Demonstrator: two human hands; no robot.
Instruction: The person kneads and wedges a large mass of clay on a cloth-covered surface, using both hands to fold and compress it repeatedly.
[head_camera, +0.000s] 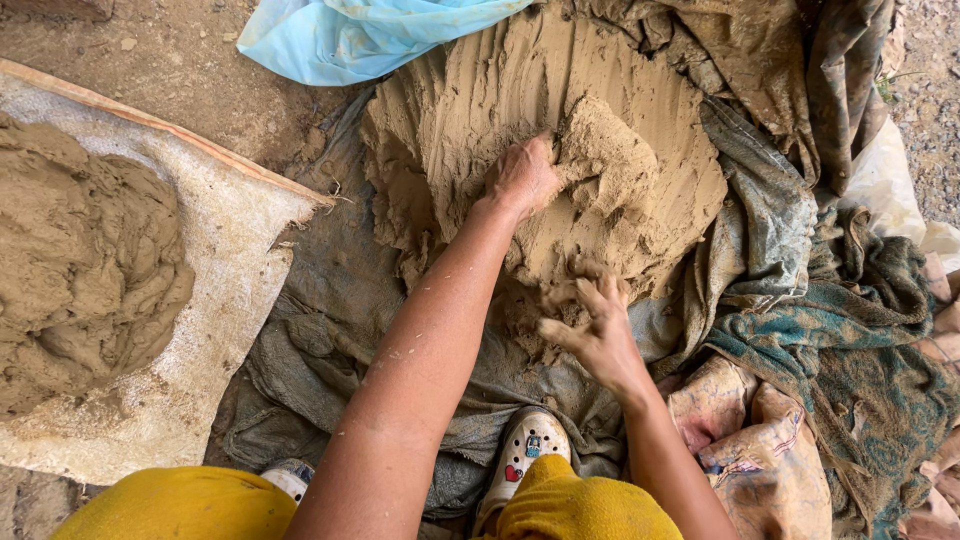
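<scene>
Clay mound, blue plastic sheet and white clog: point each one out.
clay mound (610, 70), head view, on the grooved upper surface.
blue plastic sheet (340, 40), head view, on the middle of its folds.
white clog (525, 450), head view, on the toe top.

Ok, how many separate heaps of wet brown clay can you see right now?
2. A large grooved brown clay mound lies on grey cloths at top centre, both hands on it; a second lumpy brown clay heap sits on white sacking at left, cut off by the frame.

clay heap (560, 130) on cloths (340, 300), 2nd heap (80, 260) left
</scene>
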